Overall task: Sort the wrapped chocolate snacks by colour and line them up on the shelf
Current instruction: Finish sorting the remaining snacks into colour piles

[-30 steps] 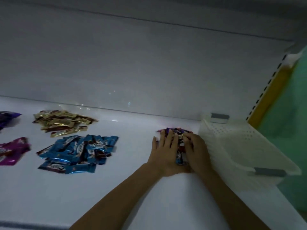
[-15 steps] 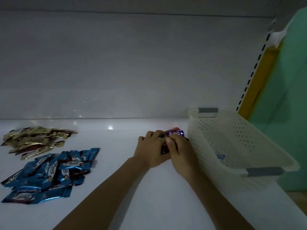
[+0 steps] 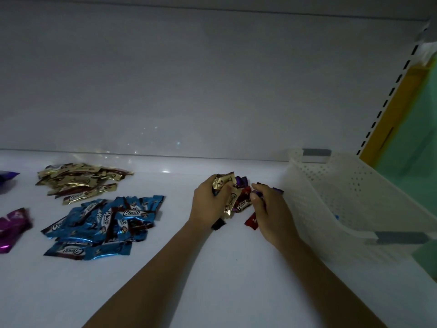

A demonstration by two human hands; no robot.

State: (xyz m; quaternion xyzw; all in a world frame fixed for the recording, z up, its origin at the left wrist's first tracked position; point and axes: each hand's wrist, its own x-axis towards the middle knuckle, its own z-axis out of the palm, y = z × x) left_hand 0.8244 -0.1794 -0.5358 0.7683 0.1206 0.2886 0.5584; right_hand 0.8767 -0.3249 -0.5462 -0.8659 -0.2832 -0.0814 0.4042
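Observation:
On the white shelf (image 3: 165, 268) lies a small mixed heap of wrapped snacks (image 3: 242, 200), gold, red and purple, between my two hands. My left hand (image 3: 209, 204) grips gold wrapped snacks (image 3: 222, 183) at the heap's left side. My right hand (image 3: 269, 209) pinches a purple wrapped snack (image 3: 256, 194) at the heap's right side, and a red wrapped snack (image 3: 251, 220) lies just under it. Sorted piles lie to the left: a blue pile (image 3: 104, 221) and a gold pile (image 3: 82, 182).
A white perforated basket (image 3: 354, 197) stands tilted right of my hands, with a bit of blue inside. Magenta wrappers (image 3: 13, 227) and a purple wrapper (image 3: 7, 176) lie at the far left edge. The shelf's back wall (image 3: 212, 91) rises behind everything.
My hands have moved apart and spread the small heap, showing gold and red wrappers. My left hand now holds gold snacks. The camera has swung back left.

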